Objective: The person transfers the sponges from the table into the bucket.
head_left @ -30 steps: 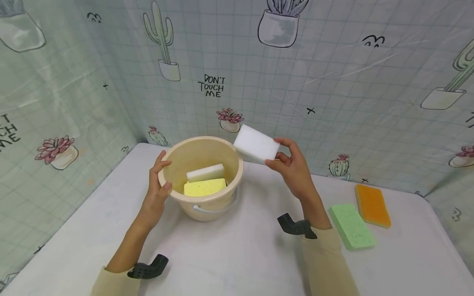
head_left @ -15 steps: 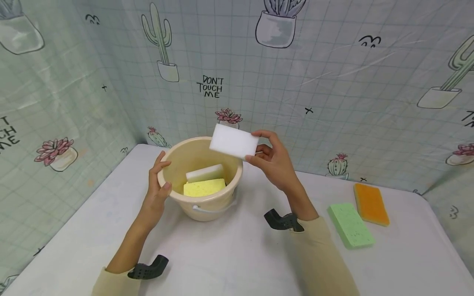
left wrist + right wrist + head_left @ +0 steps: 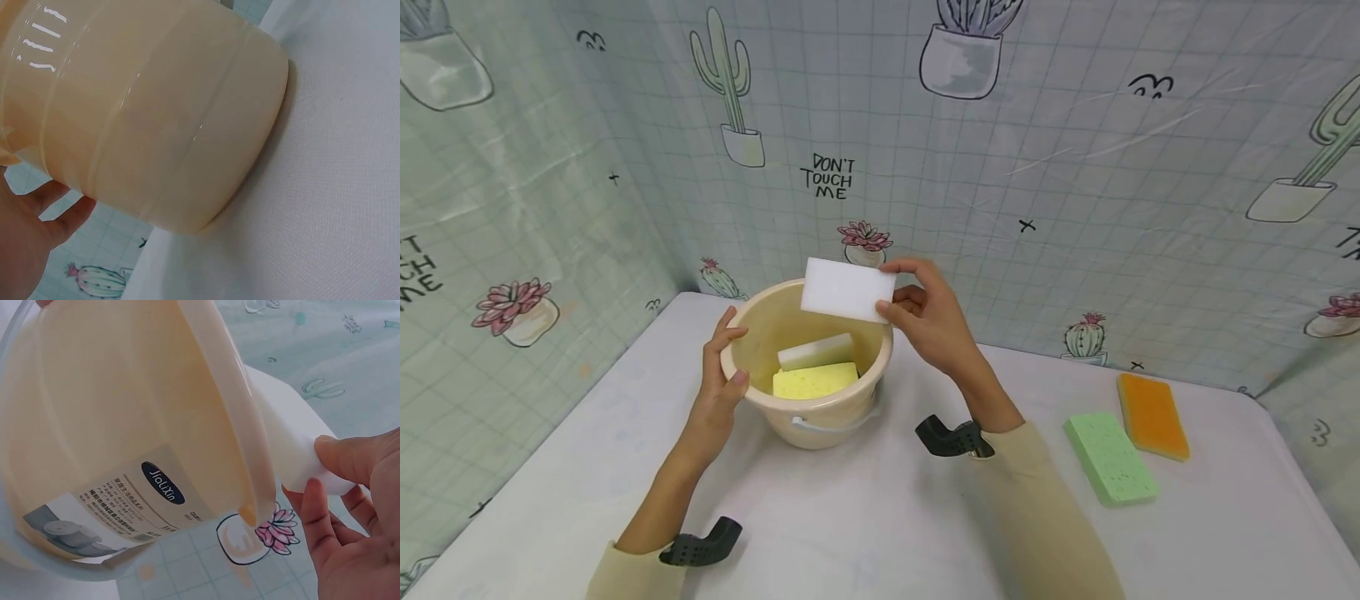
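Note:
A cream plastic bucket stands on the white table, its wire handle hanging down in front. My left hand grips its rim from the left, thumb at the near side; in the left wrist view, fingers touch the outer wall. Over the bucket's right rear rim, my right hand pinches a white sponge by its right end. Inside the bucket lie a yellow sponge and, behind it, another white sponge. The right wrist view shows a printed label on the bucket wall.
To the right on the white table lie a green sponge and an orange sponge, close beside each other. A cactus-print curtain rises right behind the table and along its sides.
My right hand has carried the white sponge leftward, from beside the bucket's right rim to above its opening. My left hand and the bucket have stayed in place.

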Demonstrator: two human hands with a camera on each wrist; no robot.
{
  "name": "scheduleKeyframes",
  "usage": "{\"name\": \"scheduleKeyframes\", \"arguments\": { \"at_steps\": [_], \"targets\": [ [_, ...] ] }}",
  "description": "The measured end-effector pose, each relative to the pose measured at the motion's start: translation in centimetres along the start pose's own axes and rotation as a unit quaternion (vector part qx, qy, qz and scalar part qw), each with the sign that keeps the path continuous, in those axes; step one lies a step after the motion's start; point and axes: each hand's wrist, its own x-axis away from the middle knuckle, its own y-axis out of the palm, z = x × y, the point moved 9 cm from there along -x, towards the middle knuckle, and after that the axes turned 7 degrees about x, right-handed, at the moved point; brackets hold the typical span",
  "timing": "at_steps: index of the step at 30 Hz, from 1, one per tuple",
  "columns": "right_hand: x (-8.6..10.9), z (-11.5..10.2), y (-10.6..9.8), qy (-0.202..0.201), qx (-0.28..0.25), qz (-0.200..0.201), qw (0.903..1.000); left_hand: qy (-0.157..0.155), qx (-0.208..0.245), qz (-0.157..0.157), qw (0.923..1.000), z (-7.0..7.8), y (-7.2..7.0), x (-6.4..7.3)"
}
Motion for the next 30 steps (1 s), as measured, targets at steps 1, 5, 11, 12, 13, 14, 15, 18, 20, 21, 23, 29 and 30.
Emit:
{"name": "scheduleKeyframes", "arguments": {
  "at_steps": [1, 5, 11, 12, 13, 14, 15, 18, 20, 21, 23, 29, 30],
  "targets": [
    [-0.2, 0.4, 0.1, 0.001, 0.002, 0.001, 1.0, 0.0, 0.0, 0.0, 1.0, 0.0, 0.0, 0.0],
    [-0.9, 1.9, 0.4, 0.001, 0.013, 0.004, 0.9999, -0.001, 0.0, 0.0, 1.0, 0.0, 0.0, 0.1],
    [-1.8, 1.7, 1.0, -0.022, 0.013, 0.005, 0.9997, -0.005, -0.001, 0.0, 1.0, -0.1, -0.1, 0.2],
    [-1.9, 1.5, 1.1, -0.028, 0.019, 0.006, 0.9994, -0.005, -0.002, 0.001, 1.0, -0.1, -0.1, 0.2],
    [-2.0, 1.3, 1.1, -0.034, 0.028, 0.007, 0.999, -0.006, -0.002, 0.001, 1.0, -0.1, -0.1, 0.2],
    [-2.1, 1.1, 1.2, -0.041, 0.037, 0.008, 0.9984, -0.006, -0.001, 0.0, 1.0, -0.1, -0.1, 0.3],
    [-2.2, 0.9, 1.2, -0.048, 0.049, 0.009, 0.9976, -0.006, 0.0, -0.001, 1.0, -0.1, -0.1, 0.3],
    [-2.5, 0.3, 1.5, -0.079, 0.092, 0.013, 0.9926, -0.003, 0.007, -0.004, 1.0, 0.0, 0.0, 0.2],
    [-2.7, 0.0, 1.9, -0.099, 0.111, 0.009, 0.9888, 0.001, 0.008, -0.004, 1.0, 0.0, 0.0, 0.2],
    [-2.7, -0.1, 2.1, -0.109, 0.12, 0.007, 0.9867, 0.002, 0.008, -0.004, 1.0, 0.0, 0.1, 0.2],
    [-2.9, -0.2, 2.5, -0.125, 0.134, 0.001, 0.9831, 0.003, 0.006, -0.004, 1.0, 0.1, 0.0, 0.2],
    [-3.2, -0.2, 3.5, -0.143, 0.161, -0.014, 0.9764, 0.007, 0.011, -0.005, 0.9999, 0.0, 0.0, 0.1],
    [-3.3, -0.1, 3.7, -0.143, 0.165, -0.018, 0.9757, 0.008, 0.013, -0.006, 0.9999, 0.0, 0.0, 0.1]
  ]
}}
